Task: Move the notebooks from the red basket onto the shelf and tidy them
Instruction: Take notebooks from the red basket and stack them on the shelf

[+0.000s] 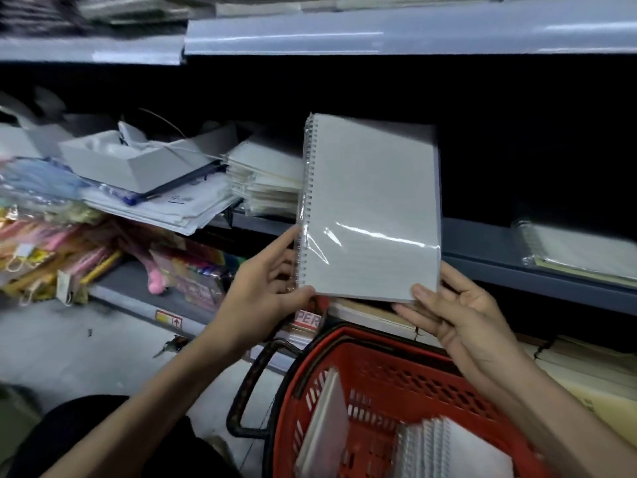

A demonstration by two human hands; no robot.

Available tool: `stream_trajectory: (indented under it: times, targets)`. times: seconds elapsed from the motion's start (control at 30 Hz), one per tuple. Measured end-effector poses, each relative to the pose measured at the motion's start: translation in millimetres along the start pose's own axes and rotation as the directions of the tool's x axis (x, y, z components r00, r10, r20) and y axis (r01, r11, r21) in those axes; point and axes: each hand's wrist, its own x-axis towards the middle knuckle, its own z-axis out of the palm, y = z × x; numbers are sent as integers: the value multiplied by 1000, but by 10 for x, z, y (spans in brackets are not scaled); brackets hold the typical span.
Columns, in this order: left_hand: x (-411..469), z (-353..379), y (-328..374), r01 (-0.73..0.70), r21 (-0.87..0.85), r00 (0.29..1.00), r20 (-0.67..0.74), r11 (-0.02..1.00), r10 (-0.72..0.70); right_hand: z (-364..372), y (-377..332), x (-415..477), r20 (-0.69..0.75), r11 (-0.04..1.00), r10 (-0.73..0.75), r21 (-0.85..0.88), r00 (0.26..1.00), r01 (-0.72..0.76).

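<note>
The red basket (431, 391) runs off the bottom edge; its notebooks (462, 453) are blurred.

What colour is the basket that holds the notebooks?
The basket is red with a black handle; the head view shows it.

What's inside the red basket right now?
One notebook leans at the left wall of the red basket; a bunch of spiral notebooks sits to its right. The right forearm covers the right side and the frame cuts off the floor, so no full count.
</note>
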Motion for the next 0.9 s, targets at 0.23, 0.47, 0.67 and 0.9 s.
stream_trajectory:
  times: [0.23,0.47,0.67,0.9]
  targets:
    - [698,-469,304,-62,78,988,-137,995,72,638,-321,854,98,931,-211,-284,973,230]
    - [1451,-996,404,-102,371,984,-101,923,149,1034,-449,1798,84,770,-319,-558,944,309]
    - [1582,-1047,184,164,705,955,-288,690,67,1074,-316,1945,20,331,-317,-935,948,130]
    - [1404,-925,271,211,650,913,-398,730,91,1122,-372,1843,-29,364,-286,-928,958,81]
